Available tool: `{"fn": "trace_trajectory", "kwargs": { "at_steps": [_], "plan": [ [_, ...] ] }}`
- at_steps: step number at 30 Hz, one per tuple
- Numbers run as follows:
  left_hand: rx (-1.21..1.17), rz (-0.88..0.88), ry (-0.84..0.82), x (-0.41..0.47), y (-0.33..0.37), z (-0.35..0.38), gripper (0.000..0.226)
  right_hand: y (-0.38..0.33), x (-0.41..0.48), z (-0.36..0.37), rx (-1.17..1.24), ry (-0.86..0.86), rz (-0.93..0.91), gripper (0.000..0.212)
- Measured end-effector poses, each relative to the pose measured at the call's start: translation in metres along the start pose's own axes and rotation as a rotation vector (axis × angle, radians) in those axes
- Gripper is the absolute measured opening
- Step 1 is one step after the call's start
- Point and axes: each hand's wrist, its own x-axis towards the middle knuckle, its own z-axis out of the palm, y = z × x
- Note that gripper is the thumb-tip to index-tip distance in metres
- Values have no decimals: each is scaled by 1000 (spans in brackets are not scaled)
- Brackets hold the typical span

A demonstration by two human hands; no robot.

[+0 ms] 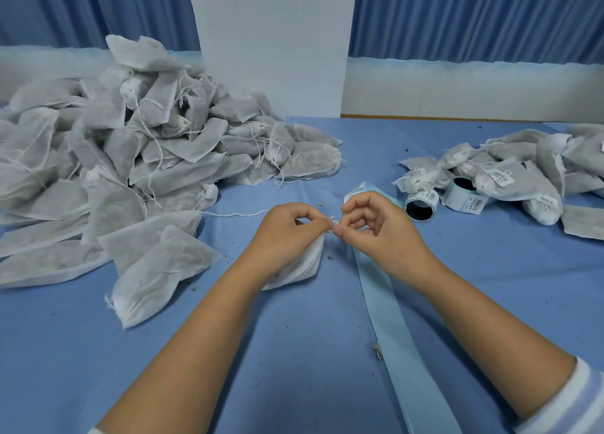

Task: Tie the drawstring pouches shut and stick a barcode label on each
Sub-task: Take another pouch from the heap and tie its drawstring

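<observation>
So a white drawstring pouch is seen lying on the blue-covered bench pretty much dead centre, half tucked under the left hand, with its gathered end up by the fingertips. The drawstring is pinched by both hands. The left hand's thumb and forefinger are closed on it from the left. The right hand is curled in from the other side, with thumb and forefinger nipped on the same bit of string. The two sets of fingertips are practically touching. Whether a knot is in there can't be told, it's too small

A big heap of pouches is piled up on the far left, loose strings dangling everywhere, and a few flat ones are spilled nearer. Over on the right a smaller pile of labelled pouches is laid out, barcode stickers visible on several. Two label rolls are parked at the left edge of that pile. A long pale blue backing strip is run from under the right hand towards the near edge. Dark crumbs are scattered over the cloth. A white board is stood at the far side in front of a blue curtain
</observation>
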Motion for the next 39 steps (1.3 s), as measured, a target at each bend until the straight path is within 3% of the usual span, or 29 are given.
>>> {"fn": "trace_trajectory", "kwargs": {
  "at_steps": [4, 11, 15, 22, 27, 32, 39],
  "plan": [
    [10, 9, 29, 2, 0, 0, 17, 1, 0, 0, -88, 5, -35, 25],
    [9, 19, -12, -1, 3, -1, 17, 2, 1, 5, -38, -4, 16, 35],
    [15, 16, -10, 0, 2, 0, 13, 3, 1, 3, -27, 4, 24, 29],
    [83, 39, -4, 0, 2, 0, 16, 3, -1, 3, -224, 71, -54, 24],
    [157, 89, -33, -3, 4, -3, 15, 0, -2, 4, -313, 17, -44, 19],
    [148, 95, -77, -4, 5, -4, 14, -4, 0, 2, -211, -78, 98, 13],
    [21, 70, -107, -5, 8, -5, 15, -6, 1, -1, 68, -99, 276, 22]
  ]
}}
